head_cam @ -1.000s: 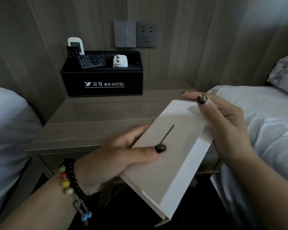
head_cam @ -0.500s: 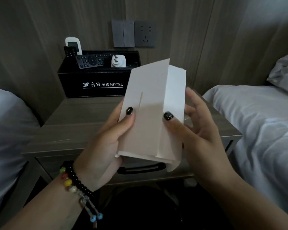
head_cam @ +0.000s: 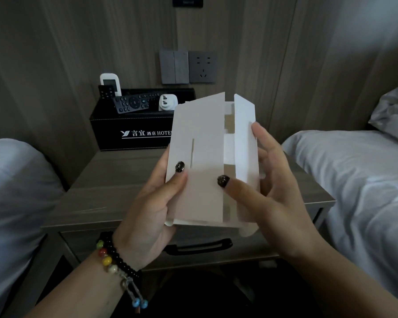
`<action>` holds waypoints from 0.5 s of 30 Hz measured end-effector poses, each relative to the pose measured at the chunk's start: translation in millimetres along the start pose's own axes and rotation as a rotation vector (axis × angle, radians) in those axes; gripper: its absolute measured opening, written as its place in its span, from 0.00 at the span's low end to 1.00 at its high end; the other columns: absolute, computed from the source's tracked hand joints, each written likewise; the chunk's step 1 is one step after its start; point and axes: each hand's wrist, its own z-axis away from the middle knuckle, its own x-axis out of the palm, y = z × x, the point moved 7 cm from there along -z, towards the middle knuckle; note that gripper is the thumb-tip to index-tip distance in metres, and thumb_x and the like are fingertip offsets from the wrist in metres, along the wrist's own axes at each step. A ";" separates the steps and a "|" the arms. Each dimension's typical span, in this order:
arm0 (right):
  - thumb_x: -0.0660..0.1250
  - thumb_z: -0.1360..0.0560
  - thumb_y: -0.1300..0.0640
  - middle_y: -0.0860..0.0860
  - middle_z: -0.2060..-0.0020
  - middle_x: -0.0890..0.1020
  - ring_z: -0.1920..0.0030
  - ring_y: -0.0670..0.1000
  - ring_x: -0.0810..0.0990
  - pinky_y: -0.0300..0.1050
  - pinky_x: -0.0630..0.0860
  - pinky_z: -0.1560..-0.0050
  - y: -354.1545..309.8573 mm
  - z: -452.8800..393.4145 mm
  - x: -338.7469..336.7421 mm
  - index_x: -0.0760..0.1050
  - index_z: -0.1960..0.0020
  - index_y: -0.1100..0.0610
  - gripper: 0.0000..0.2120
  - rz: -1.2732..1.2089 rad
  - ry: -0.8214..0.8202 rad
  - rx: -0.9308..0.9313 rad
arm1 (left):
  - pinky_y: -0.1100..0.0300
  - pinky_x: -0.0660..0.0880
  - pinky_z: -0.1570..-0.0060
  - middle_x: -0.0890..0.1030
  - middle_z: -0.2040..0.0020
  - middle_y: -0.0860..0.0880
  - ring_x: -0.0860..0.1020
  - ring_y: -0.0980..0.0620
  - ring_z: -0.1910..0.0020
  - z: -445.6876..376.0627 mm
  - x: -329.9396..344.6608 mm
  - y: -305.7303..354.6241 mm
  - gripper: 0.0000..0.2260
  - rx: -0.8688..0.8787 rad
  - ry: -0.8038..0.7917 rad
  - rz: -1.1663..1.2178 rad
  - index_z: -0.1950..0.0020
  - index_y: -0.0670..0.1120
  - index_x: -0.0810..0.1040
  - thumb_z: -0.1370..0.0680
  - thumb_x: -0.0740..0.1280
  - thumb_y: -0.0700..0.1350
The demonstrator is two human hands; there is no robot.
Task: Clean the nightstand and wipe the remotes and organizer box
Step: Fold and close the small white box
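Left bed (head_cam: 16, 191): white bedding beside the table, out of my way
Organizer box (head_cam: 133, 131): black hotel box at the back of the table (head_cam: 115, 177), against the wall; not yet wiped, I judge
Remotes: white remote (head_cam: 110, 82) upright in the back slot, black remote (head_cam: 136, 103) laid across the top, white plug adapter (head_cam: 167, 102) beside it
Left hand (head_cam: 152, 212): my fingers curl behind the white cardboard box (head_cam: 200, 157), thumb pinching its front, holding it upright above the table
Right hand (head_cam: 264, 191): thumb on the front panel, fingers round the right flap; it looks like I'm checking this litter before clearing it
Right bed (head_cam: 354, 180): white duvet, untouched
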 end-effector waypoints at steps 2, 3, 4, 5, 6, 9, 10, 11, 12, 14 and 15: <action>0.71 0.33 0.57 0.50 0.35 0.77 0.42 0.50 0.82 0.44 0.81 0.53 -2.7 -2.6 -3.4 0.59 0.25 0.43 0.40 0.003 -0.002 -0.045 | 0.57 0.79 0.49 0.77 0.34 0.51 0.78 0.51 0.38 -1.5 0.1 2.3 0.24 0.028 0.006 -0.012 0.27 0.59 0.66 0.23 0.60 0.46; 0.68 0.33 0.55 0.51 0.35 0.77 0.40 0.52 0.80 0.47 0.81 0.51 -3.8 -3.4 -4.0 0.61 0.25 0.42 0.38 0.004 -0.005 -0.065 | 0.57 0.79 0.48 0.77 0.34 0.52 0.78 0.51 0.38 -2.5 0.5 4.2 0.24 0.051 0.014 -0.026 0.27 0.59 0.65 0.23 0.59 0.46; 0.66 0.32 0.56 0.51 0.35 0.77 0.38 0.52 0.79 0.47 0.81 0.49 -4.4 -3.3 -4.1 0.62 0.27 0.41 0.36 -0.007 -0.005 -0.083 | 0.58 0.79 0.48 0.78 0.34 0.53 0.78 0.53 0.38 -3.3 0.9 6.5 0.25 0.078 0.023 -0.047 0.27 0.59 0.64 0.23 0.59 0.46; 0.64 0.31 0.58 0.50 0.34 0.77 0.36 0.51 0.78 0.45 0.80 0.48 -3.5 -2.8 -4.8 0.62 0.28 0.41 0.34 -0.028 -0.005 -0.101 | 0.59 0.79 0.48 0.78 0.35 0.55 0.78 0.54 0.38 -3.7 1.2 8.7 0.25 0.107 0.033 -0.075 0.27 0.60 0.63 0.23 0.60 0.45; 0.61 0.30 0.61 0.49 0.32 0.76 0.34 0.49 0.76 0.41 0.78 0.45 -1.7 -2.4 -5.9 0.62 0.28 0.41 0.33 -0.052 -0.006 -0.110 | 0.59 0.78 0.49 0.77 0.34 0.56 0.78 0.54 0.38 -3.8 1.3 10.6 0.26 0.134 0.040 -0.109 0.27 0.60 0.63 0.23 0.60 0.45; 0.53 0.29 0.65 0.45 0.27 0.69 0.30 0.43 0.70 0.34 0.73 0.40 2.2 2.8 -2.6 0.54 0.21 0.51 0.36 -0.033 -0.024 -0.110 | 0.60 0.76 0.43 0.74 0.32 0.61 0.75 0.57 0.35 -3.0 3.4 12.8 0.29 0.197 0.050 -0.259 0.25 0.62 0.57 0.24 0.63 0.47; 0.52 0.29 0.66 0.45 0.26 0.68 0.29 0.42 0.69 0.33 0.73 0.40 4.4 3.7 -1.3 0.53 0.21 0.53 0.36 -0.020 -0.028 -0.112 | 0.60 0.75 0.41 0.72 0.31 0.62 0.73 0.59 0.34 -2.8 4.1 12.8 0.31 0.216 0.055 -0.316 0.24 0.61 0.54 0.24 0.63 0.47; 0.52 0.28 0.66 0.46 0.26 0.68 0.29 0.44 0.69 0.34 0.73 0.40 5.8 7.2 0.3 0.53 0.21 0.53 0.36 -0.012 -0.026 -0.110 | 0.61 0.74 0.39 0.70 0.29 0.62 0.72 0.60 0.33 -2.6 5.3 13.0 0.33 0.236 0.057 -0.360 0.23 0.60 0.51 0.24 0.64 0.47; 0.52 0.28 0.66 0.48 0.26 0.67 0.28 0.46 0.68 0.37 0.73 0.38 7.9 4.9 0.1 0.52 0.21 0.52 0.36 0.004 -0.020 -0.113 | 0.61 0.73 0.37 0.68 0.28 0.62 0.70 0.61 0.32 -2.7 6.4 13.2 0.35 0.256 0.056 -0.392 0.22 0.59 0.49 0.24 0.64 0.47; 0.56 0.28 0.64 0.50 0.27 0.68 0.29 0.48 0.69 0.45 0.74 0.35 14.5 -1.6 -2.3 0.54 0.21 0.55 0.35 0.030 -0.032 -0.112 | 0.63 0.71 0.37 0.65 0.27 0.63 0.68 0.62 0.30 -2.5 11.5 15.1 0.36 0.298 0.040 -0.445 0.22 0.56 0.45 0.23 0.63 0.46; 0.59 0.29 0.61 0.51 0.29 0.70 0.30 0.46 0.71 0.48 0.74 0.35 16.3 -6.0 -2.1 0.55 0.22 0.58 0.36 0.049 -0.042 -0.103 | 0.65 0.71 0.37 0.66 0.28 0.64 0.68 0.62 0.30 -2.2 14.9 16.0 0.37 0.313 0.027 -0.463 0.21 0.55 0.43 0.23 0.63 0.45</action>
